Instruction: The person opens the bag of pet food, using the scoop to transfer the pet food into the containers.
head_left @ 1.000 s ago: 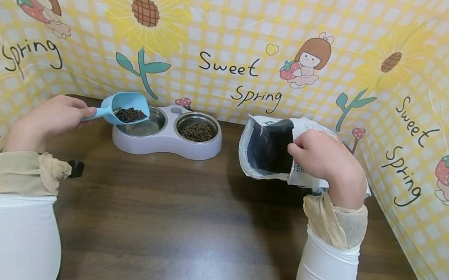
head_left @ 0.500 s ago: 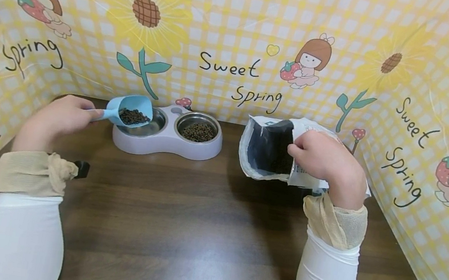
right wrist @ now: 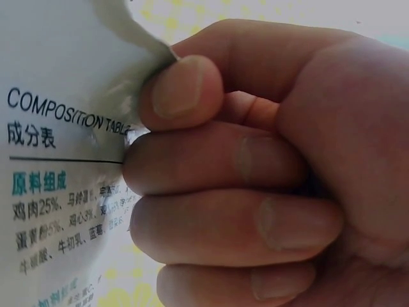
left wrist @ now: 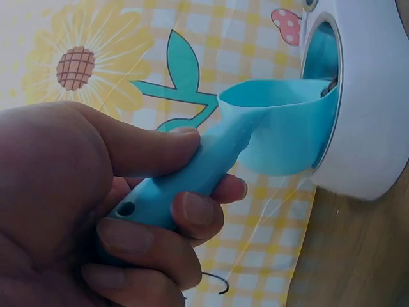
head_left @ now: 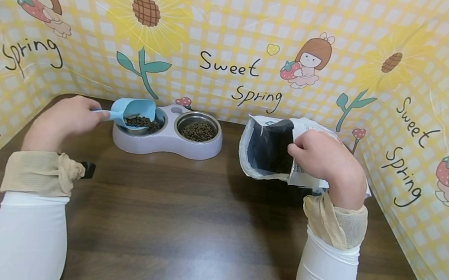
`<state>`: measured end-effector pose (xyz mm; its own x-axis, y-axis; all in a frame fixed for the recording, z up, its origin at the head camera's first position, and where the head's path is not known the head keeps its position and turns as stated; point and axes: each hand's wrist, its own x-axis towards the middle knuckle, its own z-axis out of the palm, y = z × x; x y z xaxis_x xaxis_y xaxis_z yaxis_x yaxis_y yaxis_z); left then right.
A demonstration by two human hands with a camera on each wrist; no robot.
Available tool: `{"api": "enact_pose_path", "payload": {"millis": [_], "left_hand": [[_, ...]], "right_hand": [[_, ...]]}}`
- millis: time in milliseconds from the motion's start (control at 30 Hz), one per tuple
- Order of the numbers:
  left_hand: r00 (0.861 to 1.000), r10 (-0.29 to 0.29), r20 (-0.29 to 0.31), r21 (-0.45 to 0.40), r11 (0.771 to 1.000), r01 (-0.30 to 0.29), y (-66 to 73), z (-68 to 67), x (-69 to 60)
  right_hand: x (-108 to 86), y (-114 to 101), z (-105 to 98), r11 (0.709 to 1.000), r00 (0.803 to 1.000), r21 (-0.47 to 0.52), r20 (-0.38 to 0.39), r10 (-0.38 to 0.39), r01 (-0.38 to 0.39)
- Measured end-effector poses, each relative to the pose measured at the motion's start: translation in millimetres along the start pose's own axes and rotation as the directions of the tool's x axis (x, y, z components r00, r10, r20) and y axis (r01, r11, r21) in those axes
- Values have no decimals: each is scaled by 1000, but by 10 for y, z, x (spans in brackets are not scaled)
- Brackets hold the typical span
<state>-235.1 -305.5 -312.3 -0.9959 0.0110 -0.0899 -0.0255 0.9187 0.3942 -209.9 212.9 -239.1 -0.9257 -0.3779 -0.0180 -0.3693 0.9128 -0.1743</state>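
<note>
My left hand point(head_left: 64, 119) grips the handle of a light blue scoop point(left wrist: 275, 141), thumb on top and fingers curled beneath. The scoop's mouth tips over the left steel bowl of a pale lilac double pet feeder point(head_left: 144, 145). Dark brown kibble point(head_left: 139, 121) lies in the scoop, and some is in the left bowl at its lip. More kibble point(head_left: 198, 132) sits in the right steel bowl. My right hand point(head_left: 323, 155) pinches the edge of an open white food bag point(right wrist: 57, 173) between thumb and curled fingers. The bag lies on its side, its dark inside showing.
The dark wood table point(head_left: 166, 228) runs forward to a yellow checked cloth wall point(head_left: 225, 22), which also encloses both sides. The feeder stands close to the back wall. A gap of table separates it from the bag at the right.
My left hand has moved right with the scoop, which is now tilted lower over the left bowl. Kibble has slid into that bowl. My right hand and the bag have stayed still.
</note>
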Motion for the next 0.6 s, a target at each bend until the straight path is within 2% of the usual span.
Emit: {"api": "enact_pose_path", "payload": {"millis": [267, 433, 600], "left_hand": [[998, -31, -45, 51, 998, 34, 37, -41, -95], [997, -19, -71, 109, 994, 26, 60, -78, -158], [995, -9, -96, 130, 991, 21, 62, -94, -181]], "right_hand": [[-1, 2, 5, 1000, 1000, -5, -4, -3, 3], [1, 4, 6, 1000, 1000, -8, -7, -12, 12], [1, 8, 4, 1000, 1000, -10, -5, -9, 9]]}}
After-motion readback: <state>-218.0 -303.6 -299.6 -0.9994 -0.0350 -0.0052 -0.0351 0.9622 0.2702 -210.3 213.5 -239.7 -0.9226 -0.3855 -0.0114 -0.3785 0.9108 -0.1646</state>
